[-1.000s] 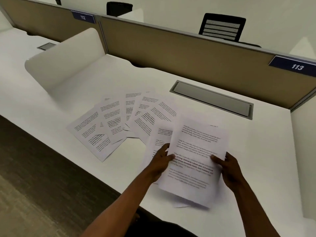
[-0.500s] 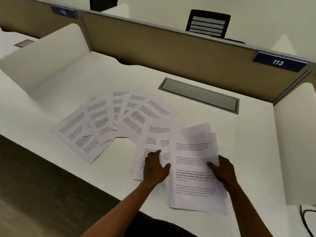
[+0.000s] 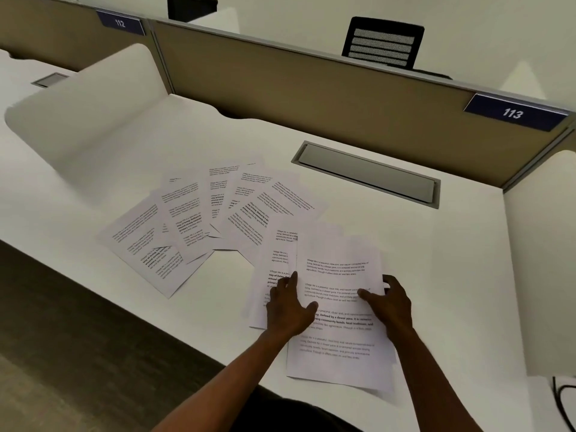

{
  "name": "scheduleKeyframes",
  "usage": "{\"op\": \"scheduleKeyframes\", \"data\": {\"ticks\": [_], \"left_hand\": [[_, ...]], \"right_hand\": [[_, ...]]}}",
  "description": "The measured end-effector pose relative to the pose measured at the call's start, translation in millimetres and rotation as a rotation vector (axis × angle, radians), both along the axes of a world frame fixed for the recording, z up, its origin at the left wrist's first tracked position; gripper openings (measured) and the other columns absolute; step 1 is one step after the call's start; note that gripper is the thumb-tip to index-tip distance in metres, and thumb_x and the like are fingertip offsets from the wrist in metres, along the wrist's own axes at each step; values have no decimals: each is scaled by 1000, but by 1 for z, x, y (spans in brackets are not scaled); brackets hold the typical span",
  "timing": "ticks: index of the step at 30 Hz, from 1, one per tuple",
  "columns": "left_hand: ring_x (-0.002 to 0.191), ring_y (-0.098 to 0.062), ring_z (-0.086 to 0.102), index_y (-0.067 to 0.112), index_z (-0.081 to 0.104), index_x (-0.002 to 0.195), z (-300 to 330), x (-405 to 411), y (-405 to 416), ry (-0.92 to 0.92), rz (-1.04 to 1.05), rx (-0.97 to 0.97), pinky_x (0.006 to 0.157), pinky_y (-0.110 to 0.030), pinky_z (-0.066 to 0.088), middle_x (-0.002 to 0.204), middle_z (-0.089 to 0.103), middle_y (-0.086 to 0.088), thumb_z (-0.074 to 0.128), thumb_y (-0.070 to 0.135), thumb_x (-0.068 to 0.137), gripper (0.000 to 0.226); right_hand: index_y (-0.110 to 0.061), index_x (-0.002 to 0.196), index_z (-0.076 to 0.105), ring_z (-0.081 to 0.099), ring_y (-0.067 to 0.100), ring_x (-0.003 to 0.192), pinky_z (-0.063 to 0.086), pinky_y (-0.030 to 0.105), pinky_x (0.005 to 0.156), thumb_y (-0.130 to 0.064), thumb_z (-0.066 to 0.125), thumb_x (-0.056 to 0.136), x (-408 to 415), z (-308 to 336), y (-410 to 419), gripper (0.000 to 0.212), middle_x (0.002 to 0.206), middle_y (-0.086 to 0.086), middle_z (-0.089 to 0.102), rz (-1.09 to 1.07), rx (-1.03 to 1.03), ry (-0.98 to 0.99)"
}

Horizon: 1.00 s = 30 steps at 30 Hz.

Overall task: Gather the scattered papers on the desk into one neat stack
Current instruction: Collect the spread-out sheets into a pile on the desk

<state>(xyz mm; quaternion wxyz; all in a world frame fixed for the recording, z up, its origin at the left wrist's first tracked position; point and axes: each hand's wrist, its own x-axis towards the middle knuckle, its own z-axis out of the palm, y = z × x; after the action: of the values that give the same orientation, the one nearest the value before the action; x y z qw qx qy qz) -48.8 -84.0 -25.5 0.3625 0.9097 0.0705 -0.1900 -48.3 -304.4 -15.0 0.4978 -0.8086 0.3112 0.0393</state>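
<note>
We've got white papers [image 3: 199,219] covered in black printed text, some lines in bold, all sitting on a plain white desk [image 3: 467,275] with a grey metal cable tray [image 3: 367,174] set into it. The divider panel [image 3: 311,88] behind is a flat tan-brown with a silver top edge, and we can see navy blue tags with white numbers, 112 [image 3: 120,23] and 113 [image 3: 512,113]. Beyond that there's a black chair back [image 3: 383,42] with pale horizontal stripes, and the floor [image 3: 62,338] looks dark brown.

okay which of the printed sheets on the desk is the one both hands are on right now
The sheet nearest the desk's front edge, topping the small pile at right. The left hand and right hand flank it; the fanned sheets lie untouched.
</note>
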Motion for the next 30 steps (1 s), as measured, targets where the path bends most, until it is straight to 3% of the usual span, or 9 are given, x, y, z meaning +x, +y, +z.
{"op": "scheduleKeyframes", "data": {"ticks": [2,6,9,12,15,17,21,26,30], "left_hand": [[150,-29,17,25,13,158,0,0,1,13,3,-23,122,-48,23,164,18,-4,66,47,86,92],[146,-26,26,22,24,156,1,3,11,-97,83,-100,119,-42,30,159,28,-5,67,42,87,83],[137,-29,32,19,31,152,1,12,32,-207,188,72,109,-41,38,153,33,-9,66,42,86,78],[135,-31,31,17,27,152,-4,18,53,-141,209,211,107,-41,37,152,30,-12,66,43,85,82],[134,-29,33,17,25,152,-8,19,59,-117,187,213,108,-40,36,148,32,-11,68,39,85,83],[133,-29,35,17,21,154,-7,21,55,-113,190,167,108,-39,36,147,32,-12,69,32,85,85],[131,-33,41,17,13,157,1,25,50,-102,271,25,111,-41,38,146,31,-15,74,21,82,97],[123,-30,53,18,21,156,7,32,48,-33,433,-224,106,-41,47,135,51,-14,76,9,78,97],[108,-24,61,14,43,146,14,36,45,20,521,-430,99,-39,49,133,61,-10,72,24,86,67]], "right_hand": [[-18,127,56,65,27,100,55,43,91,-13,82,73,1,-1,-2,60,116,11,67,-50,148,15],[-11,119,64,68,33,95,57,53,88,-4,74,76,1,-3,-10,44,112,15,70,-24,131,21],[-9,118,66,69,35,96,57,55,88,-2,72,81,-2,0,-18,38,110,14,72,44,181,-62],[-11,121,65,71,30,96,60,45,81,1,71,83,1,6,-20,41,110,9,73,23,361,-169],[-15,117,66,69,23,95,58,33,73,1,72,82,8,6,-10,39,109,4,72,-36,436,-212],[-18,110,68,69,25,93,59,32,70,0,73,81,14,0,0,34,107,5,72,-24,403,-201],[-8,125,63,66,36,104,54,52,94,1,70,84,23,-14,22,43,117,16,69,-31,317,-160],[-10,126,63,62,26,95,51,35,88,-7,71,85,21,-20,35,41,115,14,69,-69,210,-172],[-7,128,60,62,28,97,52,38,90,-3,70,86,20,-18,34,44,116,15,67,-55,252,-162]]}}
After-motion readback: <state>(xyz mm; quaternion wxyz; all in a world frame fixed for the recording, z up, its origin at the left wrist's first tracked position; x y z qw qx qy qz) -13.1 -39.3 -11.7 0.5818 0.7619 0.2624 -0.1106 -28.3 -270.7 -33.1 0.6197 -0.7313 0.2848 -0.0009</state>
